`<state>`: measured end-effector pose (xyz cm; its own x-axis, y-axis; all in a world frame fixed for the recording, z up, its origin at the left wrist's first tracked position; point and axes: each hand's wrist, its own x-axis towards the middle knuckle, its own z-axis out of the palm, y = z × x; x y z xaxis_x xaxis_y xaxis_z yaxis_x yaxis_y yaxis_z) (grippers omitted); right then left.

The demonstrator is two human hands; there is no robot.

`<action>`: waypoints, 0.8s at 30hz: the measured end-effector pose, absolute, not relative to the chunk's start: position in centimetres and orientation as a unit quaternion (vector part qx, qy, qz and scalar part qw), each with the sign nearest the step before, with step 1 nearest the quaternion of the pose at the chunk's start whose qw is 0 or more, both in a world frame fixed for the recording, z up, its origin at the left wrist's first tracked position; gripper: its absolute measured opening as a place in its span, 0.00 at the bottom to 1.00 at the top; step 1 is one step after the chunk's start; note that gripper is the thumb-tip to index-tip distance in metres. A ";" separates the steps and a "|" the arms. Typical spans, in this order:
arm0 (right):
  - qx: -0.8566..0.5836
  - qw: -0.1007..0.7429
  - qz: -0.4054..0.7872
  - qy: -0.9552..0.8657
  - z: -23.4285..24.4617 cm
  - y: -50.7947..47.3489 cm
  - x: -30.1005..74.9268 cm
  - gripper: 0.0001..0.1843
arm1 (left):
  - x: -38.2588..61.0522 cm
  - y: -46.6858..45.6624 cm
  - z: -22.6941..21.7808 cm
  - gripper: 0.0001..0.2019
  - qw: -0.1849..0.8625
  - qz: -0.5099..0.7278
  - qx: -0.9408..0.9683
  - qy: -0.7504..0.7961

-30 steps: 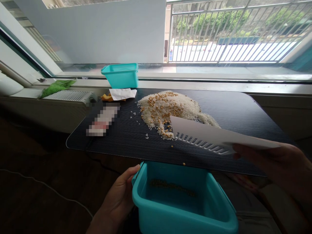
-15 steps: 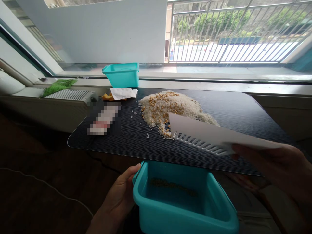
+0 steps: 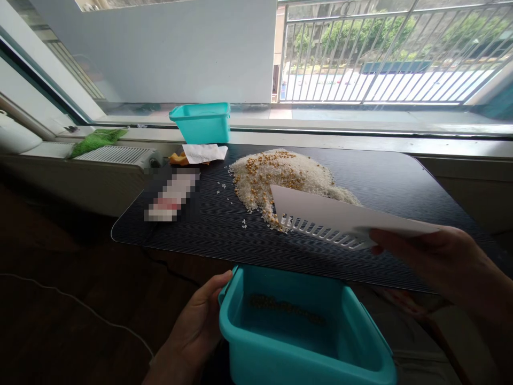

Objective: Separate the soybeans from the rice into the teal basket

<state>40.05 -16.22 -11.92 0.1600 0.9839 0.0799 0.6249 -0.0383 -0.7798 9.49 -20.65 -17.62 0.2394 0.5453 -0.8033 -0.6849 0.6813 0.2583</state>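
My left hand (image 3: 202, 310) grips the left rim of a teal plastic bin (image 3: 308, 361), which is held below the table's front edge. A strip of small, dark-looking grains (image 3: 286, 306) lies on the bin's floor. In my right hand (image 3: 441, 256) is a pale slotted scoop (image 3: 320, 211), its fingers closed round the near end. The scoop's slotted edge faces down, with its tip at the front of a heap of white rice-like grains (image 3: 310, 168). Yellow kernels (image 3: 260, 166) are mixed into the heap, mostly on its left side. The scoop hides part of the pile.
The heap sits on a black table (image 3: 385, 176). Behind it a second teal bin (image 3: 206, 125) stands by the window. White paper (image 3: 204, 153) over something orange and a blurred item (image 3: 172, 198) lie at the left. Farther left are a radiator (image 3: 120, 155) and a green cloth (image 3: 98, 141).
The scoop and my right hand have shifted slightly left, and the scoop's slotted tip now overlaps the heap's front grains. My left hand and the bin stay almost in place.
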 end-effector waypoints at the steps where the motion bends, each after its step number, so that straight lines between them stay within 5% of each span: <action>1: -0.672 0.357 0.251 -0.598 -11.9 -16.1 40.0 0.22 | 9.5 -20.6 -17.7 0.14 0.785 0.393 -0.074 0.473; 24: -0.629 0.331 0.320 -0.627 -10.3 -16.9 39.4 0.23 | 9.4 -20.7 -17.3 0.18 0.774 0.402 -0.061 0.486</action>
<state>39.43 -16.92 -10.32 0.0100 0.9999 0.0122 0.5761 0.0042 -0.8174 9.45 -20.70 -17.33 0.2049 0.5635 -0.8003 -0.6811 0.6693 0.2968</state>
